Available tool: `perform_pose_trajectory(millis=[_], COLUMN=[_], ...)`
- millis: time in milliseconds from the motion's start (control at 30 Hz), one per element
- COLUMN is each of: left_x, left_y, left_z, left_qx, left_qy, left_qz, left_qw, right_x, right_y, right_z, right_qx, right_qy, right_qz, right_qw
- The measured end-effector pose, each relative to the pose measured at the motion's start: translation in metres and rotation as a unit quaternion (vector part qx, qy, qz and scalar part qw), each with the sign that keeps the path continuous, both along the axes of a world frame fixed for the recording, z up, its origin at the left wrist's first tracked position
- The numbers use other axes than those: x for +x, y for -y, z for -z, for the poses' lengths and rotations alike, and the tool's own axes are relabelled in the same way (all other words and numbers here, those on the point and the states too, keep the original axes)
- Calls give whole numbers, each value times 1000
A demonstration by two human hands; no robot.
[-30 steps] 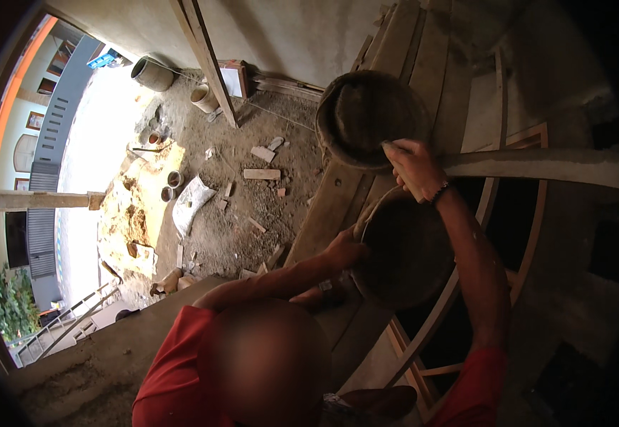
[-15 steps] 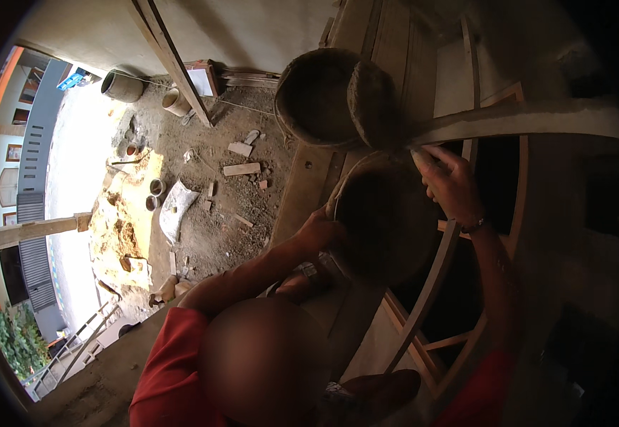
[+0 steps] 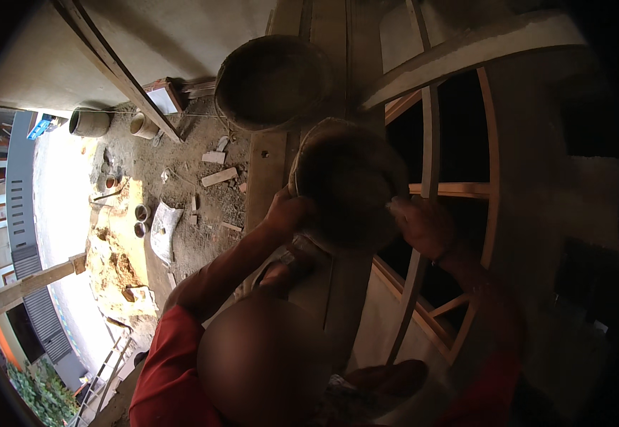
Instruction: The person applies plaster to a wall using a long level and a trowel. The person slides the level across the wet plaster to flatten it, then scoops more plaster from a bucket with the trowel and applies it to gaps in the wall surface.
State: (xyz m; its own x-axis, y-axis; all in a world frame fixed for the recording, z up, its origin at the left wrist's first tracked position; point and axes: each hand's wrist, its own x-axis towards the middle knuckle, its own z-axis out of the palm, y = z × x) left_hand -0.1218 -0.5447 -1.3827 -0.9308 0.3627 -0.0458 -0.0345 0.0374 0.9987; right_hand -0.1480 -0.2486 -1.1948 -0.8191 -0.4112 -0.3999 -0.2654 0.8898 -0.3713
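Before me on the planks stands a dark round bucket (image 3: 316, 153) caked with mortar, its inside in deep shadow. My left hand (image 3: 289, 213) is closed on its left rim. At the right rim of this bucket is my right hand (image 3: 423, 224), with its fingers curled together. What the right hand holds is too dark to make out; some dim, greyish stuff shows in the bucket. Just beyond, to the far left, a second wide bucket (image 3: 228, 107) with a mortar-crusted rim rests on the planks, apart from both hands.
Wooden planks (image 3: 265, 171) run underneath, high above a dirt floor. A pale beam (image 3: 466, 60) crosses at the upper right. An orange-brown window frame (image 3: 491, 178) and a slanting pole (image 3: 410, 302) stand to the right. Below left lie a white sack (image 3: 163, 235) and rubble.
My right hand has come nearer, from beside the pale beam to the near bucket's right rim. A dark rounded thing no longer shows over the far bucket's edge. The view has shifted.
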Motion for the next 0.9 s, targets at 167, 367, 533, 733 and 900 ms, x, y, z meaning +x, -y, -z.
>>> perform_pose_trajectory(millis=[167,367,533,733,900], left_x=[6,14,15,24,99], left_y=[-24,-65,-100,-186,-266], left_z=[-26,-120,-139,-169,-158], left_qx=[38,74,-25,-60,-179], left_qy=[127,296,250,285,201], left_qz=[-53,-56,72,220,445], left_qw=[990,951,965,931,854], right_x=[38,80,124,228,393], right_y=[-10,-37,-77,-99,-106], right_z=[-27,-3,-6,-25,-95], right_qx=[3,167,94,123,72], right_qy=[-47,-115,-166,-81,-1], right_qz=[34,-51,48,162,312], right_qw=[998,978,980,976,947])
